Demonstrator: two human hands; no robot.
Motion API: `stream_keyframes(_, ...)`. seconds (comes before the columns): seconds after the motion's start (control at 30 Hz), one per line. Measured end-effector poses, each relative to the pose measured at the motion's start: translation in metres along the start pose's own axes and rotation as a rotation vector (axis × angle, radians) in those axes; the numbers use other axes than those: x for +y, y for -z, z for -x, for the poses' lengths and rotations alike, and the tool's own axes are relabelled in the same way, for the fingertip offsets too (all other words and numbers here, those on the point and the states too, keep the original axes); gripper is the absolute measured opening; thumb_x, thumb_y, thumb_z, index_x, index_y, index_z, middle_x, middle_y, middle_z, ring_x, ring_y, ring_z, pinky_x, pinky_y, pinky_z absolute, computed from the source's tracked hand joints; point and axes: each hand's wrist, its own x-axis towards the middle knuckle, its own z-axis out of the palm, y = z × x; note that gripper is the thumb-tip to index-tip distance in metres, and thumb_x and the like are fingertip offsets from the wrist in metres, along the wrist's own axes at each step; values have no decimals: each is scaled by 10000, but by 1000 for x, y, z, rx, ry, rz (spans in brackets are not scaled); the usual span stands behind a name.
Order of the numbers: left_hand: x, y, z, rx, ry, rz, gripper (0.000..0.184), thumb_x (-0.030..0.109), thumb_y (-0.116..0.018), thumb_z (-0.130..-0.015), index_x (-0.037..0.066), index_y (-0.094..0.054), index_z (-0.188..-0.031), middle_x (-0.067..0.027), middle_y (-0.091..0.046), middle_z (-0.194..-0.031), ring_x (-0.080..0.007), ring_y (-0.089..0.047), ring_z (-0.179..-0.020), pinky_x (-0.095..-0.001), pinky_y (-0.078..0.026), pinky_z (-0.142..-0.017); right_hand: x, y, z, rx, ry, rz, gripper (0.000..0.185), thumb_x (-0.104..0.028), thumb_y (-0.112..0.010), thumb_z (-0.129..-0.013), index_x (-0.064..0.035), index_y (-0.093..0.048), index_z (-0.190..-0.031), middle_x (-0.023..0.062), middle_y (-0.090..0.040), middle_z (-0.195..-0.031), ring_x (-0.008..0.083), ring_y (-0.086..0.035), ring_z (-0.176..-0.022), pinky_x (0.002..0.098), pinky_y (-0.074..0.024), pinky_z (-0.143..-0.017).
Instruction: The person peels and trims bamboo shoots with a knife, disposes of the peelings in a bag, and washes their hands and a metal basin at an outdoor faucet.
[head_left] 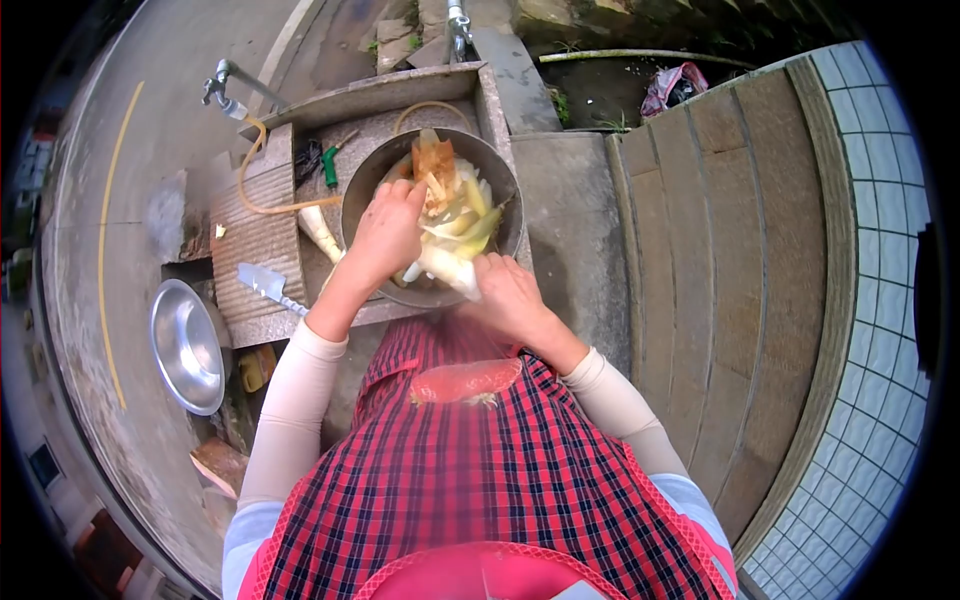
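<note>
A round metal bowl (pixel 511 215) stands in the stone sink, with pale peeled pieces, yellow-green leaves and a brownish-orange piece (pixel 433 160) inside. Over the bowl's left side, my left hand (pixel 388 232) has its fingers closed near the brownish piece; what they hold is hard to make out. At the lower right rim, my right hand (pixel 508 295) is closed on the end of a thick white vegetable (pixel 448 268), which slants over the bowl. A white root (pixel 320 232) lies just left of the bowl.
The stone sink (pixel 490 100) has a tap (pixel 225 95) with an orange hose. A knife (pixel 262 280) lies on the ridged washboard (pixel 255 240). A green-handled tool (pixel 331 165) is behind. A silver basin (pixel 187 347) sits at the left; steps rise at the right.
</note>
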Motion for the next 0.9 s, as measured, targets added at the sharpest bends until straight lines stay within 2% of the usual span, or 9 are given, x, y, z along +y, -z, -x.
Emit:
stream_keyframes(0.2,21,24,-7,55,56,25,148,67,-588,-705,47,-665,-830,-160,-614,-738,-324,-607,-748,-404,-484,-690,10,12,-5,-125,13,-172,515,-299,-790,-581,18,-546,-904,198,-604,-875,355,-598,-851,425,-483,-724)
stream_keyframes(0.3,-15,-15,-24,67,104,156,144,100,-577,-726,38,-663,-823,-169,-633,-739,-336,-619,-738,-421,-489,-683,10,11,-11,-188,23,-291,507,-330,-778,-591,30,-564,-877,224,-619,-843,376,-610,-816,434,-475,-710)
stream_keyframes(0.33,1,-4,-31,-75,241,311,165,113,-566,-735,22,-661,-835,-187,-634,-747,-356,-620,-749,-428,-487,-703,10,9,-13,-201,33,-320,514,-342,-781,-587,33,-569,-868,227,-623,-830,380,-612,-799,435,-474,-702)
stream_keyframes(0.37,-9,-19,-37,-194,219,294,221,111,-571,-735,15,-660,-914,-198,-643,-854,-357,-620,-827,-418,-484,-742,9,8,-16,-237,35,-326,520,-349,-780,-586,36,-574,-870,228,-625,-826,383,-612,-795,431,-475,-701)
stream_keyframes(0.5,12,-4,-35,-123,-193,124,355,65,-588,-697,4,-627,-1044,-182,-632,-983,-369,-589,-893,-397,-470,-797,14,3,-24,-320,4,-330,558,-374,-775,-581,41,-596,-908,231,-632,-825,385,-616,-792,414,-480,-707)
stream_keyframes(0.63,20,-3,-6,-354,-434,306,360,45,-612,-660,23,-645,-1017,-154,-631,-942,-355,-579,-863,-387,-466,-776,25,2,-26,-348,26,-402,602,-397,-810,-562,58,-596,-894,231,-632,-853,369,-624,-812,409,-489,-719)
stream_keyframes(0.73,20,-18,5,-540,-173,249,258,49,-625,-647,39,-663,-902,-131,-619,-884,-335,-578,-835,-399,-462,-722,25,6,-27,-311,45,-393,571,-379,-810,-568,39,-612,-904,219,-639,-843,354,-629,-813,406,-495,-722)
stream_keyframes(0.83,21,-24,11,-477,-167,307,148,49,-621,-644,44,-648,-789,-124,-597,-816,-333,-576,-789,-417,-459,-671,31,3,-24,-300,25,-290,525,-355,-807,-577,17,-626,-900,218,-637,-828,352,-627,-813,408,-495,-723)
stream_keyframes(0.9,20,-30,17,-449,-168,271,191,50,-651,-663,40,-645,-854,-117,-604,-818,-294,-590,-785,-385,-463,-668,33,11,-25,-368,17,-253,533,-363,-786,-587,24,-620,-912,219,-639,-853,361,-625,-821,414,-489,-716)
